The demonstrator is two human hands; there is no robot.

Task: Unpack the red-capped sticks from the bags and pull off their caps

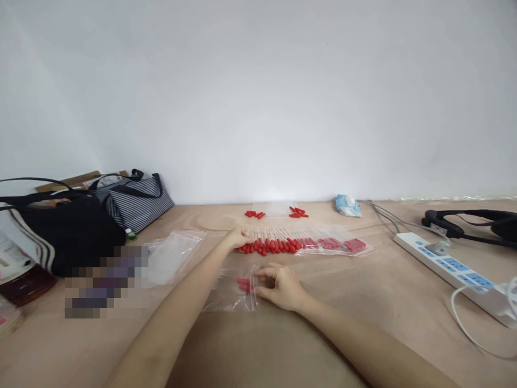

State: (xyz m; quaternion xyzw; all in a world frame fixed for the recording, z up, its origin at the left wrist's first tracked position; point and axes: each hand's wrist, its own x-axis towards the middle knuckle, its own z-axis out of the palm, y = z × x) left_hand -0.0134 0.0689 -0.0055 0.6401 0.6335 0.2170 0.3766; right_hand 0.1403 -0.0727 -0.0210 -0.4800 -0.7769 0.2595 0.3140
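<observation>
My right hand (280, 286) has its thumb and fingers curled at the zip edge of a clear zip bag (226, 299) lying on the table. A few red pieces (244, 284) show in that bag near its opening. Farther forward, my left hand (236, 237) touches the left end of a row of pale sticks with red tips (269, 246). Its fingers are closed together, and what they hold is too small to make out. To the right, the row continues with more red-tipped sticks (355, 245) in clear bags.
Near the wall lie more red pieces (298, 212) and a blue-white packet (347, 205). At left are an empty-looking clear bag (173, 256), a black bag (92, 231) and a striped bag (139, 202). A power strip (452, 275) with cables and a black headset (476, 225) occupy the right.
</observation>
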